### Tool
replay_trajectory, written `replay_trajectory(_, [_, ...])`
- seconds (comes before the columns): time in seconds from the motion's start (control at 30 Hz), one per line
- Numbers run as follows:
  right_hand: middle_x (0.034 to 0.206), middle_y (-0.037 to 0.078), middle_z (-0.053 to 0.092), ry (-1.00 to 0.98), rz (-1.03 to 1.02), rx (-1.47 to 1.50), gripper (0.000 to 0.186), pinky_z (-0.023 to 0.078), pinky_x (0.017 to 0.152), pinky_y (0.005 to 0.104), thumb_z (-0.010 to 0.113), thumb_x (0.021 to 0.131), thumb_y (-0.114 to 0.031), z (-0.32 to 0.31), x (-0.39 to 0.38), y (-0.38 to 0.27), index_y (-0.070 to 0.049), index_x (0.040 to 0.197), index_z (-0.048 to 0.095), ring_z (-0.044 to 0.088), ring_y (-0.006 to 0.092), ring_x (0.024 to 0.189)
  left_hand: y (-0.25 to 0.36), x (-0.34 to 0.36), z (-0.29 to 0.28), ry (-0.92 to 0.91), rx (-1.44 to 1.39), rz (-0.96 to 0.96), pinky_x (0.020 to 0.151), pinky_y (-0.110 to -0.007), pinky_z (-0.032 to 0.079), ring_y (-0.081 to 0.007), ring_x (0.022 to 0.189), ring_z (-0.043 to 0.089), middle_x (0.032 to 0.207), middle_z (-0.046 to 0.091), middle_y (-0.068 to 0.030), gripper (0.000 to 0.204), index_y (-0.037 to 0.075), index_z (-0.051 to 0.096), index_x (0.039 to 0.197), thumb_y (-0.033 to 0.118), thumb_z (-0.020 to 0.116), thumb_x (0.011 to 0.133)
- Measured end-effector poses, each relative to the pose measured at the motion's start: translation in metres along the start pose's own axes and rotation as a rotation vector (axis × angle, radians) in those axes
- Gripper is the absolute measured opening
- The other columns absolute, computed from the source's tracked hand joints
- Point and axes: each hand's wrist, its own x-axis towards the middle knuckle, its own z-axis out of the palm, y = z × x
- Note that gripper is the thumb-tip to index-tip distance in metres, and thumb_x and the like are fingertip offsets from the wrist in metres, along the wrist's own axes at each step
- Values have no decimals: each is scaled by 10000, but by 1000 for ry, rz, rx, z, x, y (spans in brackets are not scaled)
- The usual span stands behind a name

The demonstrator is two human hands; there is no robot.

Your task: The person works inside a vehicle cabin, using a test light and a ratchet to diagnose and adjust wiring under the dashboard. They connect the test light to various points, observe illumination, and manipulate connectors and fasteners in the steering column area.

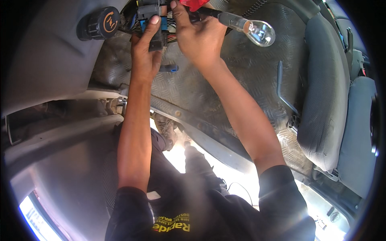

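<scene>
Pinching: left hand point(144, 54) is pressing its thumb across a black plastic connector block with a blue insert point(157, 42), other fingers mostly hidden behind. Block is sitting near the top edge, above the grey diamond-patterned floor point(193, 82), multicoloured thin wires point(172, 37) running beside it. Right hand point(201, 40) is curling near the dark end of a grey tubular holder point(233, 21); cannot tell exactly how its fingers are closing. A clear pear-shaped glass bulb point(263, 34) is sticking out at the holder's far end, and a bright red piece point(194, 3) is showing above the hand, cut by the frame.

Risks, judged: bulb is projecting unguarded, so a knock or a loose right-hand hold could be breaking it on the floor. Twisting or pulling the block could be straining the wires. Poor thumb pressure could be letting it slip.

Containers: block's housing is the nearest thing to one, slot contents too small to tell; bulb's glass is enclosing a small inner mount.
</scene>
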Motion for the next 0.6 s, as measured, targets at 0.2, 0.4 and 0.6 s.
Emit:
replay_trajectory(0.2, [799,85,729,-5,304,60,79,486,620,331,718,949,-49,-4,-3,25,28,959,731,632,132,690,3,-1,5,1,-69,-20,922,-311,554,-106,1062,717,1146,762,12,362,106,710,1312,263,798,998])
replay_trajectory(0.4, [846,71,728,-38,421,14,65,509,669,309,724,953,-18,-3,-5,26,33,992,723,661,134,773,5,-1,1,69,-81,-51,959,-324,555,-131,1080,720,1185,761,0,384,98,704,1324,260,804,991])
replay_trajectory(0.6, [957,45,748,80,407,377,121,549,760,284,762,981,-14,11,-7,14,24,1089,723,689,121,876,6,-1,2,32,-140,-70,1010,-354,553,-155,1119,716,1220,758,-6,423,99,698,1337,286,817,977])
